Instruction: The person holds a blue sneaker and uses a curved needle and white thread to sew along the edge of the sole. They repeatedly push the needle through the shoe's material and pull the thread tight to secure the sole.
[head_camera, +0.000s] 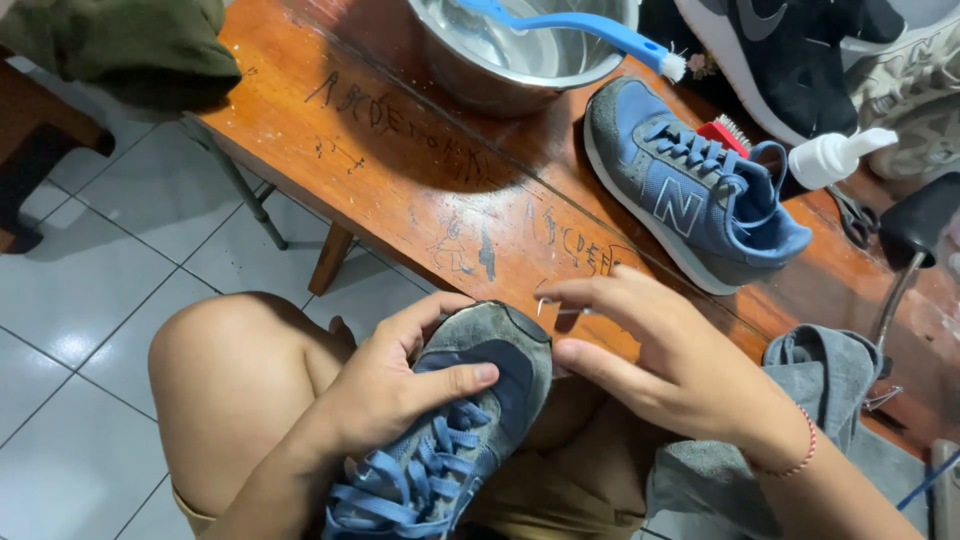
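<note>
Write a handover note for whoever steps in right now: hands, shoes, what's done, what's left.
Left hand: grips the toe of the worn blue shoe resting on the lap, thumb across the upper.
Right hand: pinches a thin needle at the shoe's toe edge; any thread is too fine to see.
Second blue shoe lies on the wooden bench, beside a metal bowl with a blue brush across it, a red brush and a white pump bottle. Grey cloth lies by the right arm.
Done: nothing I can confirm.
Left: toe work on the held shoe looks unfinished.
</note>
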